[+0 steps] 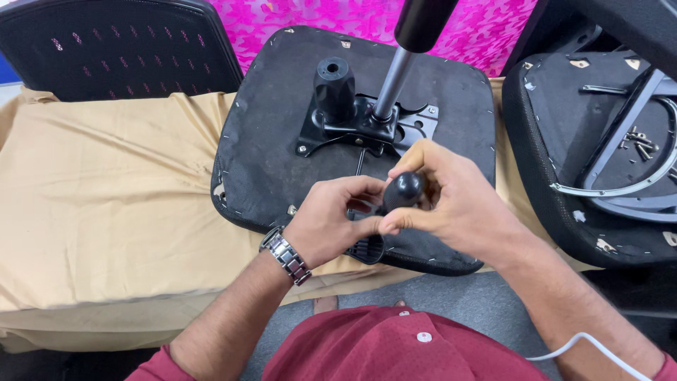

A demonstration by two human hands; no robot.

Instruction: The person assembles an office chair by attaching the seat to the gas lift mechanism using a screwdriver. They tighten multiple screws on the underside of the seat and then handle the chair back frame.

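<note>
Black knob (pixel 403 190) pinched between both hands' (pixel 395 208) curled fingertips.

Both hands meet over the upturned chair seat (pixel 275 127): the right hand (pixel 451 204) grips a round black knob (pixel 403 190), the left hand (pixel 331 219) touches it.

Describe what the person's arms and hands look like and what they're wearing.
Both forearms are bare. The left hand has a silver metal link wristwatch at its wrist. Dark red sleeves end near the elbows, matching a buttoned shirt. The right hand wears nothing; a white cable crosses that forearm.
</note>
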